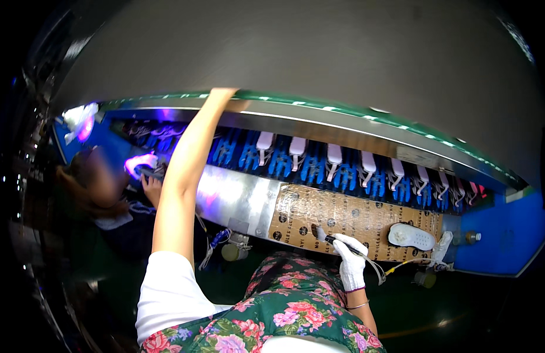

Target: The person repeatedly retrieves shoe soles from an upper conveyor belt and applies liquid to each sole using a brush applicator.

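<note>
My left arm stretches up and away to the green-edged rim [272,97] of a big grey hood. Only the base of my left hand [225,93] shows there; the fingers are hidden behind the rim. My right hand [350,254], in a white glove, is closed around the dark handle of a brush [319,232], its bristles pointing up and left over a cardboard sheet [343,215]. A thin tube [375,267] trails from the brush's handle end. To the right of this hand, a white shoe sole [411,236] lies on the cardboard.
Under the hood runs a row of blue racks [312,167] with pale pink sandal parts [334,154]. A metal ledge [237,197] adjoins the cardboard. A small bottle [469,237] stands at right. Another person's hand [152,189] works at left beside a purple-lit piece.
</note>
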Tool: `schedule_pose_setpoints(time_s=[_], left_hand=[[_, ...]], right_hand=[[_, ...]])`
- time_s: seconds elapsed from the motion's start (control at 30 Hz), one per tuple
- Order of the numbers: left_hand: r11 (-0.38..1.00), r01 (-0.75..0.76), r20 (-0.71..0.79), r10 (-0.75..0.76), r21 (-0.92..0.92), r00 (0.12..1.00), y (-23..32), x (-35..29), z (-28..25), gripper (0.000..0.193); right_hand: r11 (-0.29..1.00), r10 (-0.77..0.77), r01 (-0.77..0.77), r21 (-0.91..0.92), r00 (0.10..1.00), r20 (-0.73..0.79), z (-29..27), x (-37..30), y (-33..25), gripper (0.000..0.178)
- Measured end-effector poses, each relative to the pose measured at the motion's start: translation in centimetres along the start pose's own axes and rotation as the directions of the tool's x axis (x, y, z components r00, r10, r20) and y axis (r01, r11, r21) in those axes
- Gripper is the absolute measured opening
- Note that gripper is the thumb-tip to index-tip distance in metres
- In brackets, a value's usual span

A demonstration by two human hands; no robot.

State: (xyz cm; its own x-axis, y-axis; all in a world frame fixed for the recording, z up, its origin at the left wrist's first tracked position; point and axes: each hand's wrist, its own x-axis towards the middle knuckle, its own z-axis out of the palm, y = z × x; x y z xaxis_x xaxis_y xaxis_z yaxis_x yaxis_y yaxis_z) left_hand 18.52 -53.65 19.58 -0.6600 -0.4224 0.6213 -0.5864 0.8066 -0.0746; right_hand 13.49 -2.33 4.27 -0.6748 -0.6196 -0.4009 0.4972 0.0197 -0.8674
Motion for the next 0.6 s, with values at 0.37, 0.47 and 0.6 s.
schedule_pose_setpoints(time_s=[0.37,0.47,0.6], left_hand=[[0.735,0.324,0.038,-0.377,-0.596,0.925,5.2,-7.5,-8.2,0.02],[0.276,0.221,0.095,-0.406,-0.935,0.909,5.4,-11.0,-10.7,0.017],[0.612,0.062,-0.295,-0.464,-0.788,0.835,4.7,-15.4,-14.9,0.022]], right_hand=[[0.991,-0.036,0.036,0.125,0.999,-0.003,-0.4,1.4,-0.4,0.026],[0.973,-0.017,0.012,0.228,1.0,0.021,-0.1,1.2,-2.8,0.024],[0.937,-0.12,0.095,0.336,0.991,0.053,0.3,0.8,-5.8,0.025]])
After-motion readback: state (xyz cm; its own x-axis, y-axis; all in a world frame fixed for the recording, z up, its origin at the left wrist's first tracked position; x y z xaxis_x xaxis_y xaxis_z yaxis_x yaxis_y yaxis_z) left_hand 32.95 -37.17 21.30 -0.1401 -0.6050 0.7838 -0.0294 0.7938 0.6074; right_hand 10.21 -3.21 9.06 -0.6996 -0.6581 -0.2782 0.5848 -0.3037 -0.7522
